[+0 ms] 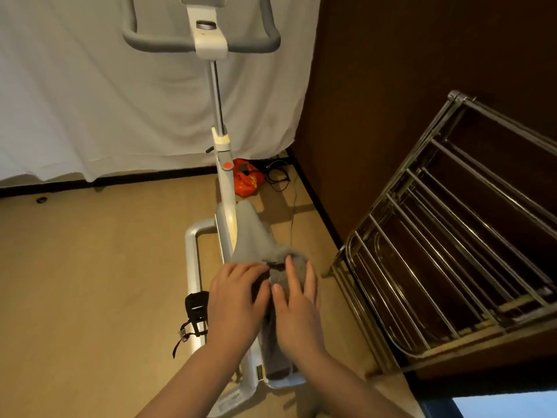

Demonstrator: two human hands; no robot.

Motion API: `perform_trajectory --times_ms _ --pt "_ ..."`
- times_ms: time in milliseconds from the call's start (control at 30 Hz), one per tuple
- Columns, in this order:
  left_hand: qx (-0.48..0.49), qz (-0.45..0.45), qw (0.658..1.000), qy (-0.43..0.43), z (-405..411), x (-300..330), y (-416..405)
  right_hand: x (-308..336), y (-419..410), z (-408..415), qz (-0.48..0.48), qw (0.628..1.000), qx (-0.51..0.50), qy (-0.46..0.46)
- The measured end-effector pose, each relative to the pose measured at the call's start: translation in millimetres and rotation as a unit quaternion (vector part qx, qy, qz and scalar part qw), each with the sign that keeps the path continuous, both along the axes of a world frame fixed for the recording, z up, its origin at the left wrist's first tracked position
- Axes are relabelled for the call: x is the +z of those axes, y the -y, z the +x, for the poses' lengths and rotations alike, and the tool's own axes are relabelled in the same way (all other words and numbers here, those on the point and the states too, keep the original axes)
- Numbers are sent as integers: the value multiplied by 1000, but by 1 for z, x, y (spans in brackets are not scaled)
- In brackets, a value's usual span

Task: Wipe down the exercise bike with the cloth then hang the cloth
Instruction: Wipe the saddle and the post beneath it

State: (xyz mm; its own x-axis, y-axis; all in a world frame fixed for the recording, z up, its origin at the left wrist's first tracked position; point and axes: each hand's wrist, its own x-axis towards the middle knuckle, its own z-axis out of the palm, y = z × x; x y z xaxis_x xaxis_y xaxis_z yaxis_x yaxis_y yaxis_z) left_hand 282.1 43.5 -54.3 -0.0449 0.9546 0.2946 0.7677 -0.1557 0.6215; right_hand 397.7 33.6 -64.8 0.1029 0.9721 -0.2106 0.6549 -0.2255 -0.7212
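Both the left hand and right hand press flat-fingered on the crumpled grey cloth, whose length runs toward 12 o'clock along the white exercise bike frame.

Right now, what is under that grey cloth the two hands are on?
The grey cloth lies over the exercise bike, whose white frame shows beside it. Both the left hand and right hand rest there; the part directly beneath is covered.
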Motion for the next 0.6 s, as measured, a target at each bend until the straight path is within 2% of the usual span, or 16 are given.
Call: perform_trajectory --times_ms 67,200,333,500,600 --pt "39 0 999 -5 11 -3 1 -3 -4 12 7 999 44 -5" --pt "99 1 995 -5 26 -3 1 12 -42 29 -60 993 69 -72" --pt "155 5 988 15 38 -5 4 15 -18 30 -34 980 183 78" --pt "215 25 975 43 52 -11 9 19 -58 44 -26 970 241 22" --pt "218 -2 974 54 54 -13 15 19 -47 49 -20 957 281 72"
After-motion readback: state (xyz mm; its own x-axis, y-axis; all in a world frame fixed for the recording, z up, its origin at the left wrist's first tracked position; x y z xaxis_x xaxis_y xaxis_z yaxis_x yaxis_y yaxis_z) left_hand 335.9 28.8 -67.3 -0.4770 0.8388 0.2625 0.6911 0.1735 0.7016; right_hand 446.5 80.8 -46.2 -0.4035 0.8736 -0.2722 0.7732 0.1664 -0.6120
